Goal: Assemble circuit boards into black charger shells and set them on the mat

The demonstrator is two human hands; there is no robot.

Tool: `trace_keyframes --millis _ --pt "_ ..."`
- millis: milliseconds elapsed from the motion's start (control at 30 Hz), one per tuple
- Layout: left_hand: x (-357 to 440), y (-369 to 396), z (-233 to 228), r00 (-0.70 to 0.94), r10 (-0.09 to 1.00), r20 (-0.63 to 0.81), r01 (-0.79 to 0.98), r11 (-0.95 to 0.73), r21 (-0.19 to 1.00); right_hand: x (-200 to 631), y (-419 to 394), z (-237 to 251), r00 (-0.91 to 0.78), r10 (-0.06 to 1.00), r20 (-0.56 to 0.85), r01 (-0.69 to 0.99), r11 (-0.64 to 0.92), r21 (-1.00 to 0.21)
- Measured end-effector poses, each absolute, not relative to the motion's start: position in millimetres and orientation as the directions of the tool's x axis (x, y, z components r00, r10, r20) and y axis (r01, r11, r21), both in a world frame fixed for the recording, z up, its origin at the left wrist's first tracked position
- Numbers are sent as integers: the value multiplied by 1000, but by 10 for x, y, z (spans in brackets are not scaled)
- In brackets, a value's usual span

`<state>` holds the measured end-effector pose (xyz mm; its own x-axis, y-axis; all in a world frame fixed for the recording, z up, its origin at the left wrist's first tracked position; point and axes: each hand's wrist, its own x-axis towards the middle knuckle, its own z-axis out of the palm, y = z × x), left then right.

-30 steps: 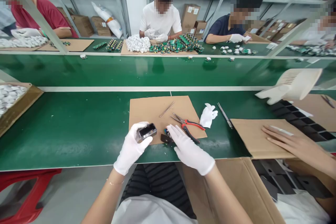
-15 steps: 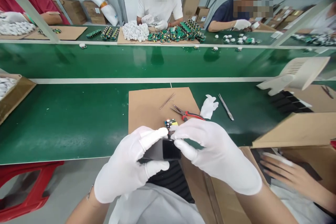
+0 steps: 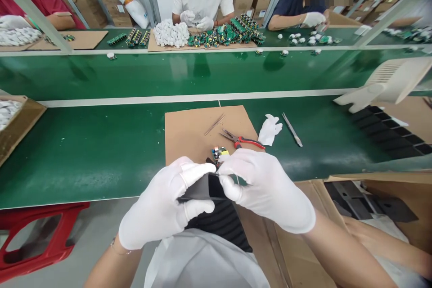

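Both my hands wear white gloves and meet over my lap. My left hand point(image 3: 172, 198) grips a black, box-shaped plastic case point(image 3: 199, 189), thumb below and fingers above, its dark open end facing right. At that end's upper edge, my right hand point(image 3: 256, 184) has thumb and forefinger pinched together; whatever lies between the tips is hidden. Just beyond the fingers, a small circuit board point(image 3: 219, 153) with a yellow part lies partly covered on a cardboard sheet point(image 3: 185, 135). Red-handled long-nose pliers point(image 3: 241, 138) and thin tweezers point(image 3: 215, 124) rest on the same sheet.
To the right lie a white glove point(image 3: 270, 130) and larger tweezers point(image 3: 292, 130). Black cases point(image 3: 391, 132) stand in a row near a white plastic stand point(image 3: 388, 81). A co-worker's arm point(image 3: 388, 238) reaches across an open carton point(image 3: 337, 177). Left are a carton point(image 3: 23, 130) and red stool point(image 3: 43, 229).
My right hand has shifted slightly left, closer against the case. At right, the co-worker's hand has moved from the carton's contents towards me, and the raised carton flap has dropped.
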<state>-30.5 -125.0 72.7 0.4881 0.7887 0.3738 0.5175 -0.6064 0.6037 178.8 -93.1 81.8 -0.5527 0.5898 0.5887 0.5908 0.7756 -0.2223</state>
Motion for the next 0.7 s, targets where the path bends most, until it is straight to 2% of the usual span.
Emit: trace_keyframes --millis 200,267,333,400,500,600,700 --pt "-218 -1217 695 502 846 180 447 -432 783 1738 -965 776 -474 643 601 585 741 -330" --pt "-188 -1218 645 483 852 203 364 -406 838 1749 -973 779 -400 703 587 585 689 -427" --pt "-177 -1228 581 445 843 302 259 -444 858 1795 -969 788 -281 755 592 565 629 -534" --pt "-187 -1242 528 392 802 450 177 -546 819 1868 -961 802 -212 769 604 523 611 -594" --pt "-222 -1254 501 310 682 663 187 -727 661 1963 -972 824 -314 772 552 501 629 -595" --pt "-244 -1252 518 291 590 754 267 -806 528 1986 -1035 829 -369 758 538 576 640 -508" --pt "-240 -1246 534 305 529 792 311 -841 442 1977 -1126 823 -322 652 687 584 707 -397"
